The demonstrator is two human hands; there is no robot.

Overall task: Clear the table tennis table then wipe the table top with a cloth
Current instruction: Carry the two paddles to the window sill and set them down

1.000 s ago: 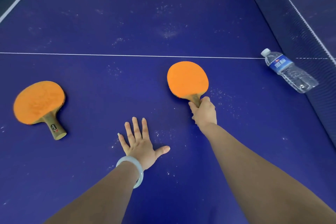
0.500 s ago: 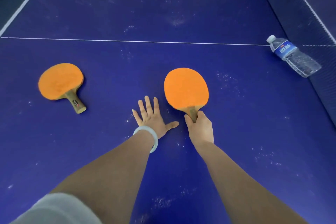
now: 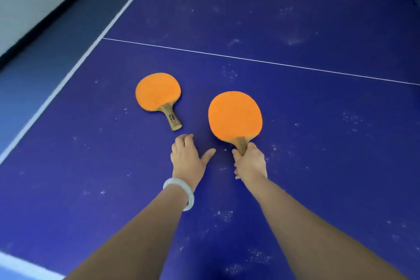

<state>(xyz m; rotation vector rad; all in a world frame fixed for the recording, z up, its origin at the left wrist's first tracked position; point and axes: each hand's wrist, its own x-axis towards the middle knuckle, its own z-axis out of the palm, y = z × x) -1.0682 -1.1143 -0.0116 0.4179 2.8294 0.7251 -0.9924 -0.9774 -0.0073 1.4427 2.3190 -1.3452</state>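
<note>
pale, the bracelet (image 3: 181,193) sits on the left wrist, nearest of all. just past it the left hand (image 3: 188,161) hovers low over the blue worktop (image 3: 329,154), its fingers (image 3: 183,141) loosely bent and released, grasping nothing, thumb spread wide. beside it the right hand (image 3: 250,162) has its fingers (image 3: 253,149) clenched round the wooden handle of one bat (image 3: 235,116), orange face up. whether that blade touches the worktop i cannot tell.

a little farther off, to the left, the second bat (image 3: 158,92) lies flat. its handle points back toward the left hand, near but apart. a handle lying flat gives little to get under, so a hasty grab would likely shove it along rather than lift it. the held bat, gripped only at the handle's end, could swing and knock its neighbour.

both faces are matt orange, a bit rough at the rim, and the lying bat's handle carries a small dark label. white dusty specks scatter over the worktop, up to the white line (image 3: 250,59) and beyond, so i judge the wiping not yet begun.
</note>
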